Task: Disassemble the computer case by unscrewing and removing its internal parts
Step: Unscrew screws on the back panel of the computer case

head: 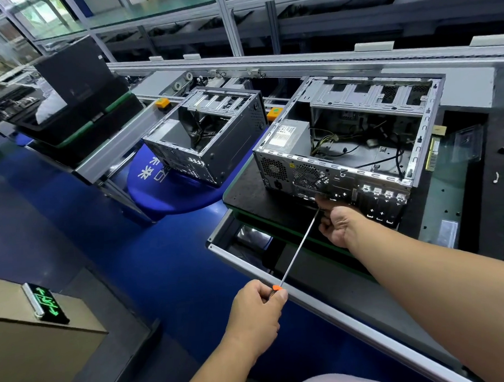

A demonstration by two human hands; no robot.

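An open grey computer case point(358, 147) lies on its side on a black mat point(253, 190), its rear panel facing me. Inside are a power supply point(289, 138) at the left and loose cables point(358, 147). My left hand point(258, 313) grips the orange-and-black handle of a long screwdriver point(300, 246). Its thin shaft runs up and right to the case's rear panel. My right hand point(340, 222) is at the lower rear panel, with curled fingers pinching the shaft near its tip. The tip itself is hidden by my fingers.
A second, emptier case point(209, 135) stands on a blue stool point(171, 190) to the left. A conveyor rail point(297, 63) runs behind both. A removed side panel point(445, 198) lies right of the case. A cardboard box point(36, 341) with a green exit sign point(46, 302) sits lower left.
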